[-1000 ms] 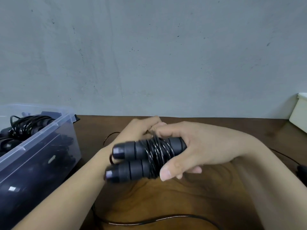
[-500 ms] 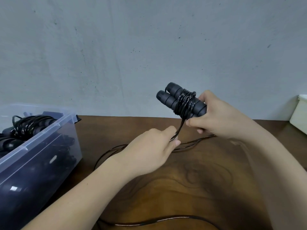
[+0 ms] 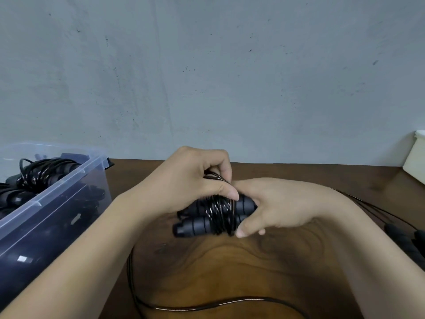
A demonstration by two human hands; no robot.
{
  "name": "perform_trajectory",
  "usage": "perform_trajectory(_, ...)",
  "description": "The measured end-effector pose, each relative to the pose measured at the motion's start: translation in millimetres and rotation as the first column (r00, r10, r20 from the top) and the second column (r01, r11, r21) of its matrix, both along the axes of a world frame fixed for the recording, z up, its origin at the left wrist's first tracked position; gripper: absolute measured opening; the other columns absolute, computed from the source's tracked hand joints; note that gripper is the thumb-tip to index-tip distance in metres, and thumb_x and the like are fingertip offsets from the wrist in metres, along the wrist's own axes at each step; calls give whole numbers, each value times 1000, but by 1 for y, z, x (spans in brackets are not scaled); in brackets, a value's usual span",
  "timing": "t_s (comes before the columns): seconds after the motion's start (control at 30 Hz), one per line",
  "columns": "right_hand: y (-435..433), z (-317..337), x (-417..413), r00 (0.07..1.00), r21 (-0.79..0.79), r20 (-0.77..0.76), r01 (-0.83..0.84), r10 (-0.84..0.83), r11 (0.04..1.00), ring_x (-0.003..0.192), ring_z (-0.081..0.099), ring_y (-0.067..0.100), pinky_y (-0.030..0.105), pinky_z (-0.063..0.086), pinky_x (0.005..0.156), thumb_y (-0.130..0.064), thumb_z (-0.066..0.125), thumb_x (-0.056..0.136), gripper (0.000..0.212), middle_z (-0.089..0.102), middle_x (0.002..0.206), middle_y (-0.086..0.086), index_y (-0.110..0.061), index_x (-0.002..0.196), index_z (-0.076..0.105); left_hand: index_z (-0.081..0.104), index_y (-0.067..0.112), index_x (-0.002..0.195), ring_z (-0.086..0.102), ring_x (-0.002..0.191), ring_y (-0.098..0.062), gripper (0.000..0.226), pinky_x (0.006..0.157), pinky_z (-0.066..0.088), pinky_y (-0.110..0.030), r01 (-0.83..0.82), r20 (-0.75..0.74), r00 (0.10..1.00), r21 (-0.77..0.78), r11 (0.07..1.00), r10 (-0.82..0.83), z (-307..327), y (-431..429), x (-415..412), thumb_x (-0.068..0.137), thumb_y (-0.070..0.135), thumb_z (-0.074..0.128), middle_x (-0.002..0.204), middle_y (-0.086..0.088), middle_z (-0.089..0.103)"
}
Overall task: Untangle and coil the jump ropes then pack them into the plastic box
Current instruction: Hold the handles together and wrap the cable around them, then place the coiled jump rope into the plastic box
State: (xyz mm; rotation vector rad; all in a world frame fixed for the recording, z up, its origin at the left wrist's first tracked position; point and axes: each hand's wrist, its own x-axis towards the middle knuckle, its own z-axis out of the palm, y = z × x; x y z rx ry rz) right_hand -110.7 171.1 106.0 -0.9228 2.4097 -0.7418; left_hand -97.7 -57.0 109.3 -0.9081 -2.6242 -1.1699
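My right hand (image 3: 276, 203) grips two black jump rope handles (image 3: 197, 224) held side by side above the wooden table (image 3: 253, 268), pointing left. Thin black cord (image 3: 218, 210) is wound around their middle. My left hand (image 3: 195, 180) sits over the handles and pinches the cord against the wraps. The loose cord (image 3: 207, 307) trails down and loops across the table near me. A clear plastic box (image 3: 57, 203) at the left holds several coiled black ropes (image 3: 46, 173).
Another black rope with handles (image 3: 411, 240) lies at the table's right edge, its cord running back behind my right arm. A white container (image 3: 416, 157) stands at the far right against the grey wall.
The handles have come down from a raised, tilted position to lie level over the table. My left hand has moved up from below them and now lays the cord on the wraps.
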Motion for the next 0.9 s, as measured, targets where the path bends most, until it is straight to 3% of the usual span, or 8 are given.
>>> perform_trajectory(0.13, 5, 13, 10, 979, -145, 156, -105, 128, 984, 78, 64, 11, 32, 55, 71, -8, 81, 94, 41, 72, 96, -9, -39, 113, 64, 72, 12, 87, 58, 70, -38, 23, 70, 45, -33, 35, 95, 994, 172, 985, -52, -9, -8, -15, 84, 31, 84, 75, -14, 70)
perform_trajectory(0.27, 21, 24, 9, 984, -265, 122, -96, 132, 960, 76, 59, 21, 36, 49, 72, -12, 82, 94, 25, 67, 85, 5, -25, 104, 64, 71, 2, 98, 62, 78, -17, 27, 75, 49, -29, 11, 167, 984, 310, 951, -66, -15, -7, -16, 101, 28, 64, 87, -14, 71)
perform_trajectory(0.33, 26, 22, 3, 991, -330, 113, -28, 69, 944, 73, 55, 26, 37, 44, 66, -14, 83, 93, 25, 64, 79, 16, -15, 106, 61, 64, -13, 103, 71, 92, -24, 19, 70, 57, -32, -205, 348, 935, 365, 908, 71, -21, -10, -30, 104, 6, 61, 98, -21, 70)
perform_trajectory(0.4, 25, 18, -2, 991, -451, 135, 40, 24, 892, 71, 52, 29, 36, 42, 61, -12, 82, 94, 31, 63, 78, 18, -4, 110, 56, 56, -8, 96, 61, 98, -52, 17, 48, 50, -21, -451, 229, 891, 351, 821, 392, -48, 12, -39, 109, -3, 47, 94, -36, 54)
perform_trajectory(0.43, 22, 15, -5, 989, -525, 145, 74, 4, 848, 71, 52, 29, 34, 43, 59, -10, 81, 95, 32, 62, 80, 19, -2, 112, 56, 52, 0, 85, 52, 84, -55, 27, 46, 35, -16, -310, 421, 897, 382, 870, 135, -50, 9, -27, 111, 2, 41, 83, -33, 46)
perform_trajectory(0.5, 15, 10, -9, 988, -640, 135, 140, -69, 755, 71, 58, 27, 30, 46, 57, -8, 78, 95, 34, 64, 80, 15, 1, 117, 54, 52, 18, 73, 44, 66, -30, 38, 56, 31, -27, -161, 281, 958, 339, 927, 63, -56, 17, -22, 110, 16, 43, 67, -7, 50)
perform_trajectory(0.73, -7, -5, -14, 882, -591, -136, 293, -451, 752, 60, 67, 21, 41, 55, 57, -28, 79, 97, 38, 75, 79, 9, -18, 115, 47, 69, 11, 103, 54, 82, -20, 11, 69, 48, -37, -251, 485, 873, 531, 809, -48, -41, 39, -29, 99, 12, 58, 84, -2, 67)
perform_trajectory(0.9, -41, -18, 10, 714, -462, -488, 276, -502, 843, 70, 60, 15, 33, 47, 57, -30, 68, 104, 37, 57, 89, -6, -27, 105, 32, 77, 24, 117, 54, 88, -14, 49, 70, 38, -33, -362, 515, 857, 624, 692, -16, -27, 23, 9, 97, 66, 60, 97, 2, 67)
